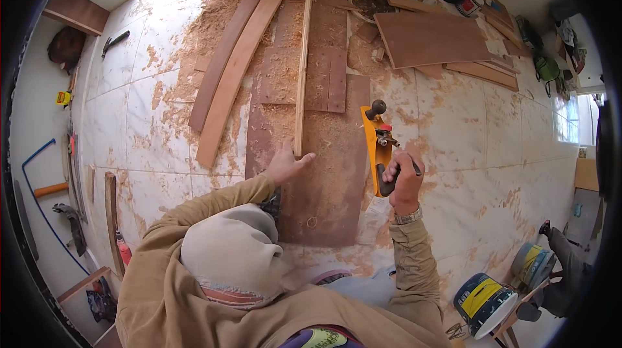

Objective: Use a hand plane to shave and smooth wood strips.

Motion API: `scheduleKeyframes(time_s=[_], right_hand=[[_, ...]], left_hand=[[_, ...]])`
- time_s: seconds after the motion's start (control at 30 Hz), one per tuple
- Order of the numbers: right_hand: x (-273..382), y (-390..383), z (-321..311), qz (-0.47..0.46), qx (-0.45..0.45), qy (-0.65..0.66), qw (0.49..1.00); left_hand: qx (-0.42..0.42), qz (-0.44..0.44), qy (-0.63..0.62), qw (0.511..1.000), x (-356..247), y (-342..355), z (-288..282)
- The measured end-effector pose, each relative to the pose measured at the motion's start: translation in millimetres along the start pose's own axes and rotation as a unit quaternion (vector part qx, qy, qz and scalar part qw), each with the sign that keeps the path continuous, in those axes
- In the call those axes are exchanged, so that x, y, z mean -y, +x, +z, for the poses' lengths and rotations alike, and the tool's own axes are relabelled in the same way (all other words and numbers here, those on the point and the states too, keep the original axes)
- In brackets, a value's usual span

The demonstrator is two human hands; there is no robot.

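Note:
My right hand (404, 179) is wrapped round the dark rear handle of a yellow hand plane (372, 144). The plane has a dark round front knob and is held right of the boards, tilted onto its side. My left hand (287, 164) is at the near end of a long, narrow wooden strip (302, 76). Its thumb is stretched to the right and its fingers lie by the strip's left side, some partly hidden. Beneath the strip are reddish-brown boards (324, 212) covered with shavings.
Two long planks (228, 82) lie left of the strip. A wide brown panel (431, 40) rests on other wood at the far right. Shavings are scattered over the tiled floor (466, 128). A hammer (115, 44) lies far left; a paint bucket (483, 303) stands near right, beside another person's leg (570, 264).

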State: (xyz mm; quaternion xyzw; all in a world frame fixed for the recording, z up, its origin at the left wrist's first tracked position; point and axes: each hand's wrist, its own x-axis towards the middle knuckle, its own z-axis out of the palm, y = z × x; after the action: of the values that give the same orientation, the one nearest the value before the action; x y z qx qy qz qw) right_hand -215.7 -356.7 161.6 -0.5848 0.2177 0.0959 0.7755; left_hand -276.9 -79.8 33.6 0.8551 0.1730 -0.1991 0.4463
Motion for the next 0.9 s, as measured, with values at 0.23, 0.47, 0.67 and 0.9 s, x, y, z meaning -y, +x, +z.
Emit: scheduleKeyframes(time_s=[0.23, 0.47, 0.67, 0.9], right_hand=[[-11.0, -14.1, -9.1, 0.007, 0.046, 0.053, 0.998], [28.9, -8.8, -16.4, 0.002, 0.159, 0.075, 0.984], [0.9, 68.3, -65.5, -0.134, 0.036, 0.011, 0.99], [-9.5, 92.7, -136.0, -0.259, -0.21, -0.171, 0.927]], left_hand=[[-0.17, 0.001, 0.145, 0.975, -5.8, 1.8, 31.7], [-0.259, 0.043, 0.164, 0.951, -66.2, -33.6, -6.7], [-0.304, 0.131, 0.287, 0.899, -86.4, -40.2, -56.4], [-0.104, -0.046, 0.236, 0.965, -34.9, -17.8, 16.4]])
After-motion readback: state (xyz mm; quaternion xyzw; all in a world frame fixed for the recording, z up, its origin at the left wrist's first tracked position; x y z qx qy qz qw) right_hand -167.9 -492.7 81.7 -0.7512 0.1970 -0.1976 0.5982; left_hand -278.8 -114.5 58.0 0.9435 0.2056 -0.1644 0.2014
